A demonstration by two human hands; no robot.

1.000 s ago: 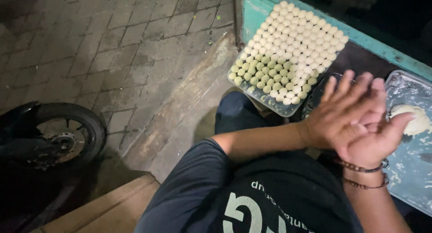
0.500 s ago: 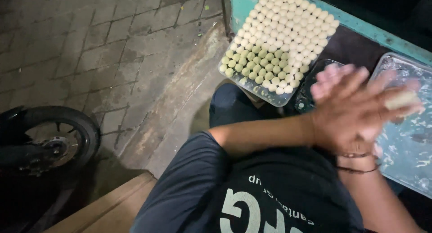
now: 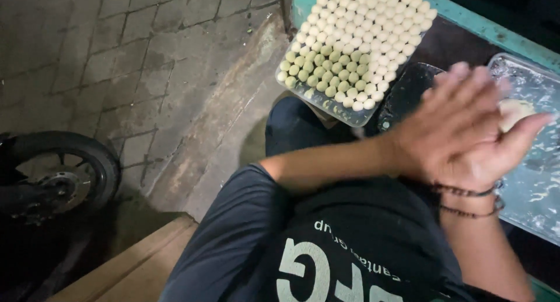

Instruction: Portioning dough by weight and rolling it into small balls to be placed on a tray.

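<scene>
Two bare hands press together palm to palm over the right side of the worktop, a pale lump of dough (image 3: 516,112) caught between them and showing just past the edge of the upper palm. The left hand (image 3: 461,124) lies on top, its fingers (image 3: 466,83) spread flat and blurred with motion, its forearm reaching across the body from the left; the right hand (image 3: 496,153) sits beneath, palm up, its fingers extended against the dough rather than curled round it, so neither hand is clenched and both bear on the lump. Beaded bracelets (image 3: 466,200) ring the right wrist. Just under and beyond the hands lies a metal tray (image 3: 539,179) dusted with flour and smears of dough. To the left of it, a dark slab (image 3: 408,95) rests on the worktop, and beside that a clear rectangular tray (image 3: 326,106) carries close rows of small dough balls (image 3: 359,42), mostly white, with a greenish patch at the near-left corner. A teal worktop edge (image 3: 496,31) runs diagonally behind the trays. The person wears a dark shirt (image 3: 326,243) with white lettering. Grey paving bricks (image 3: 128,57) cover the ground at left, where a motorcycle wheel (image 3: 58,179) stands in shadow, well apart from the trays, and a wooden plank (image 3: 140,267) shows at the lower left.
</scene>
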